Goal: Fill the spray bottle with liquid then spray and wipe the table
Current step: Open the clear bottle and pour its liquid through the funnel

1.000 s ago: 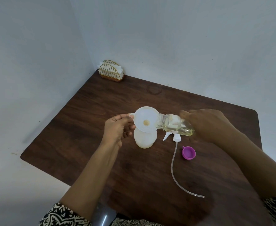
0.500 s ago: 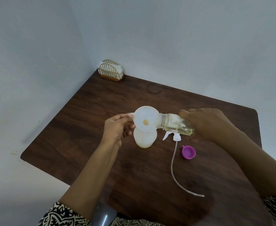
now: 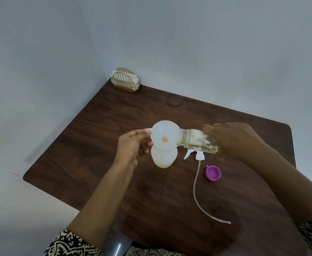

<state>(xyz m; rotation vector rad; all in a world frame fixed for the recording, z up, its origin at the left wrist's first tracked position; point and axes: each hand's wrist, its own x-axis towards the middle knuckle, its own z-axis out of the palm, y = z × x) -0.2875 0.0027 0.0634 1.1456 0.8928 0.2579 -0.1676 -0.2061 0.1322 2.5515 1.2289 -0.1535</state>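
- Left hand (image 3: 133,146) pinching the tab of a white funnel (image 3: 165,134) seated in the spray bottle (image 3: 163,157), upright mid-table (image 3: 96,145).
- Right hand (image 3: 232,139) clamped on a clear refill bottle (image 3: 197,142), tipped sideways, mouth at the funnel rim; pale label, wording unreadable.
- Detached trigger sprayer (image 3: 194,156) and purple cap (image 3: 213,173) lying just beside.

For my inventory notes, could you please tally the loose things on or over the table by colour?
White or translucent: 3, funnel, spray bottle, trigger head with tube
Clear with yellowish liquid: 1, refill bottle
Purple: 1, cap
Gold: 1, napkin holder
Total: 6
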